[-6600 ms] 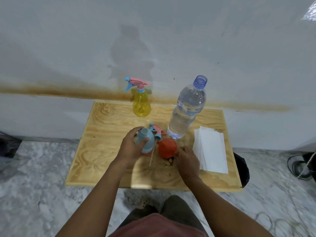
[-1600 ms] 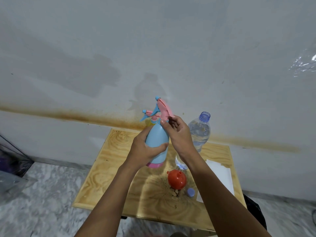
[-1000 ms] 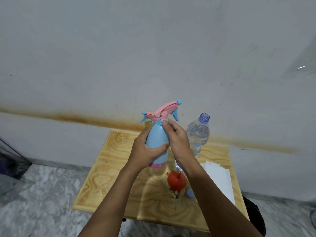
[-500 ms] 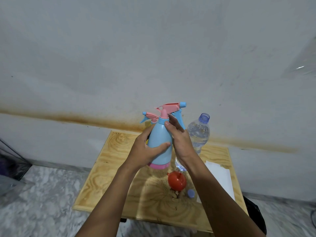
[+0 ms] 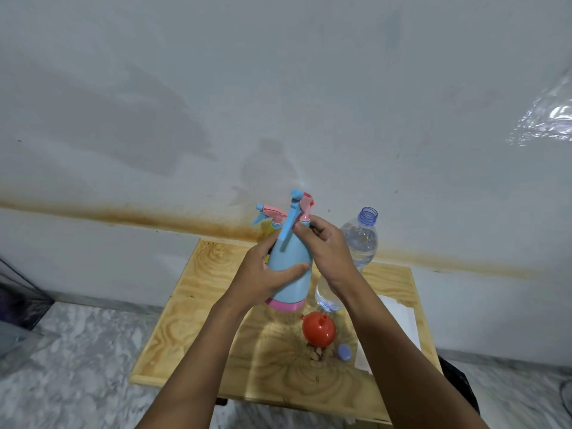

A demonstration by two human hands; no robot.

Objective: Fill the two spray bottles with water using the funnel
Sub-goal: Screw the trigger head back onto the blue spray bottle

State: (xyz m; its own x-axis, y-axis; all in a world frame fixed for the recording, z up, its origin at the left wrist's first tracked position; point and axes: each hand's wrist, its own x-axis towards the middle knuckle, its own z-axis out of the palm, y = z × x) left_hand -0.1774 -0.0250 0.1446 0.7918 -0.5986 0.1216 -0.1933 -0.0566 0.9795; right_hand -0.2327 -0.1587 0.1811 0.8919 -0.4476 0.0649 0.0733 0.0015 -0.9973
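I hold the blue spray bottle upright in the air above the wooden table. My left hand wraps its body. My right hand grips the neck collar under the pink-and-blue spray head, whose trigger points toward me. The yellow spray bottle stands behind, mostly hidden, with its pink head showing. The red funnel rests on the table below the blue bottle. An uncapped clear water bottle stands to the right.
A small blue cap lies beside the funnel. White paper sheets lie at the table's right side. A stained wall stands right behind the table. Marble floor surrounds it, and a dark object sits low at the right.
The spray head has turned on the blue bottle, from pointing right to facing me, under my right hand. My left hand kept the bottle steady in the air.
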